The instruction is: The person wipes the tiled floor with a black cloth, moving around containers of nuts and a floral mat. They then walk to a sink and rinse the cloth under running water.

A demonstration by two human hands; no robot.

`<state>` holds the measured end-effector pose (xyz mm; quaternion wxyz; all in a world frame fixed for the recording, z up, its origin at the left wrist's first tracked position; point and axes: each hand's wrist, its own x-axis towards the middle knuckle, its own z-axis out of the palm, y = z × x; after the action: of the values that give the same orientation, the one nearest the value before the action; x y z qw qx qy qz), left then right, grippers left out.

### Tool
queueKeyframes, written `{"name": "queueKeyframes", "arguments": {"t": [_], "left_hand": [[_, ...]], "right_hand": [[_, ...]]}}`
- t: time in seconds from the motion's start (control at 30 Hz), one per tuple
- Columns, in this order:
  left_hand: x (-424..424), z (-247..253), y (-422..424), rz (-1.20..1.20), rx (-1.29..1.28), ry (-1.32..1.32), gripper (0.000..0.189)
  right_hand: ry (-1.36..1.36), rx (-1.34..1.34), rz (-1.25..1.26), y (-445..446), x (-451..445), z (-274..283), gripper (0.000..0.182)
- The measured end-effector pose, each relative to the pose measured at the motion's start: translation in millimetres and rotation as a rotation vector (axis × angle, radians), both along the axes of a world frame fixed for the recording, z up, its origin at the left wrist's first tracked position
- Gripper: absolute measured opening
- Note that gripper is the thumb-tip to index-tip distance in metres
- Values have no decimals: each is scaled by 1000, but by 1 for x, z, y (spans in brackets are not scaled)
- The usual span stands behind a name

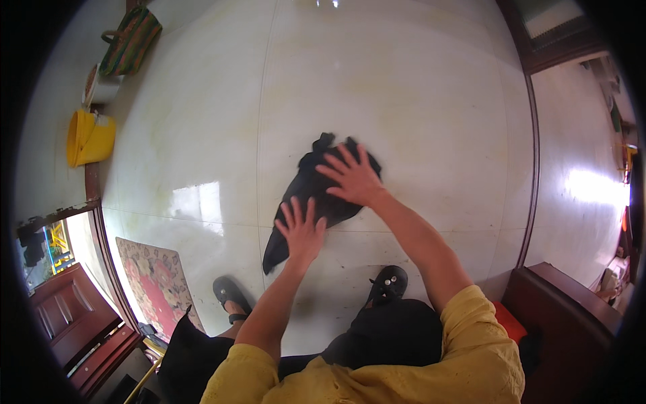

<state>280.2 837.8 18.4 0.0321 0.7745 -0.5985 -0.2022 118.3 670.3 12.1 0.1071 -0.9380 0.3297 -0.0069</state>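
Observation:
A crumpled black cloth (308, 184) lies on the pale tiled floor (404, 101) in front of my feet. My left hand (303, 230) is over its near left part, palm down with the fingers spread. Farther out and to the right, my right hand (356, 179) is flat over the cloth's upper right part, fingers also apart. Neither hand has its fingers closed around the fabric. The underside of both palms is hidden, so how firmly they press cannot be told. One corner of the cloth points towards my left shoe.
My black clogs (387, 284) stand on either side below the cloth. A floral mat (156, 283) lies by the doorway at left. Along the left wall are a yellow bucket (93, 139), a white bucket (105, 88) and a striped woven bag (132, 43). Dark red wooden furniture (560, 313) is at right.

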Motion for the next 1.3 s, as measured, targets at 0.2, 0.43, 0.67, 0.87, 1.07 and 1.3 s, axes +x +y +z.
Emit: {"name": "queueKeyframes", "arguments": {"t": [0.2,0.43,0.67,0.87,1.07,1.3], "left_hand": [[-130,5,-28,-363,26,106,65],[-181,9,16,-895,30,366,55],[-72,21,10,-634,86,-9,63],[-61,7,-58,-246,4,-16,68],[-155,12,-147,-513,99,-114,66],[-288,21,-102,-998,243,64,62]], "right_hand": [[28,83,-487,58,-166,4,64],[-58,154,-1027,225,-247,-10,75],[-204,245,-547,105,-102,11,67],[-208,-20,-140,-41,-60,-27,62],[-90,-134,-574,-88,-183,-17,56],[-56,-117,-1065,52,-349,-4,59]]}}
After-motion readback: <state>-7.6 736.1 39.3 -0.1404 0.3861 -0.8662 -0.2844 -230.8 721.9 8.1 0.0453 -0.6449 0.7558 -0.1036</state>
